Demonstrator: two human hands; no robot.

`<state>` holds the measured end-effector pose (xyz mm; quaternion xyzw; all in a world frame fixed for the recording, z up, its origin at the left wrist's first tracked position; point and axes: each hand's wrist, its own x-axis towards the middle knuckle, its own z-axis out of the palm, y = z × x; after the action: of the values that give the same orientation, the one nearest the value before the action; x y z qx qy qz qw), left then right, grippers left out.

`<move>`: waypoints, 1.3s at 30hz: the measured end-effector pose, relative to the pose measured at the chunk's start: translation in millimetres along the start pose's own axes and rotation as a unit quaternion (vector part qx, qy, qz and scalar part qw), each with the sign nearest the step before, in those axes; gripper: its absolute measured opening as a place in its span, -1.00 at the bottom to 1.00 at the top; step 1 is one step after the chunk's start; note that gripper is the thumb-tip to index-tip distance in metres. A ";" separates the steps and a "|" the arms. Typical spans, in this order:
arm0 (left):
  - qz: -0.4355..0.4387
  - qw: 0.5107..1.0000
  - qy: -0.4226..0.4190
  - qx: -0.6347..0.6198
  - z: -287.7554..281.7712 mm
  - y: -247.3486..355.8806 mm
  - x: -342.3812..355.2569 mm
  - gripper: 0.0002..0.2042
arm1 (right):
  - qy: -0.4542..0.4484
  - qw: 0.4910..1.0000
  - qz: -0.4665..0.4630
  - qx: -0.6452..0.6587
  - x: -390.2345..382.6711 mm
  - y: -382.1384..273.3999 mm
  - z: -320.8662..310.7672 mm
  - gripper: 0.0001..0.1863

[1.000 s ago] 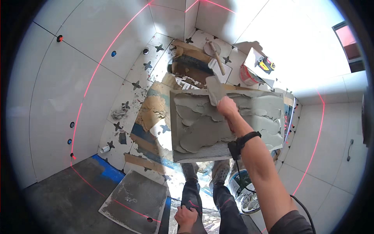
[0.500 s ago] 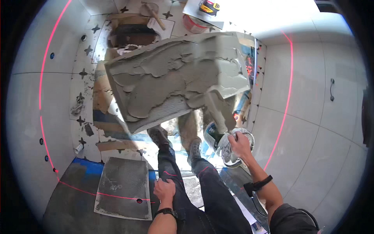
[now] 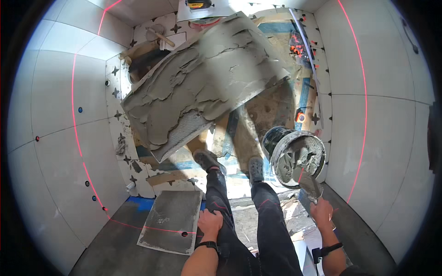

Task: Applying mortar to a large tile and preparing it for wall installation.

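My right hand (image 3: 322,212) is closed around the handle of a trowel (image 3: 309,185), whose mortar-coated blade lies at the near rim of a bucket (image 3: 275,162). Thick grey mortar (image 3: 287,158) fills the part of the bucket that shows. Ahead of me a large tile (image 3: 186,134) has its upper face mostly covered in uneven grey mortar (image 3: 202,78); a bare textured strip shows along its near left edge. My left hand (image 3: 210,224) rests on my left thigh with the fingers curled, and no tool shows in it.
A grey tile with a round hole (image 3: 168,221) lies at my left. Behind the large tile are a floor opening (image 3: 147,64), a mallet (image 3: 161,37) and a tape measure (image 3: 199,4). Orange pieces in a bag (image 3: 299,48) lie far right. Tiled walls with red laser lines flank me.
My right hand has drawn the trowel from the large tile's near edge back to the bucket, nearer to me. The view has shifted. My left hand stays on my thigh.
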<state>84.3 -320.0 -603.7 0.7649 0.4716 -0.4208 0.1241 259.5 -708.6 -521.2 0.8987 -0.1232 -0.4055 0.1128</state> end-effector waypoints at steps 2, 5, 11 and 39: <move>0.015 1.000 0.014 0.012 3.6 11.6 -8.8 -0.54 | -0.022 1.000 0.000 0.009 0.1 -2.0 12.9 -0.62; 0.012 0.999 0.008 0.048 8.5 30.1 -19.2 -0.53 | -0.064 0.996 0.000 0.069 16.0 -2.9 26.3 -0.58; 0.028 0.997 0.037 0.062 19.6 33.9 -49.1 -0.53 | -0.115 0.948 -0.090 0.283 43.8 4.0 72.5 -0.50; 0.006 1.000 0.008 0.017 72.0 -21.3 -59.7 -0.53 | 0.003 0.873 -0.269 0.407 25.0 -65.1 5.3 -0.78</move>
<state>16.8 -388.0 -598.1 0.7732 0.4609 -0.4215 0.1100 279.9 -655.5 -561.9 0.8647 -0.0311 -0.3314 -0.3761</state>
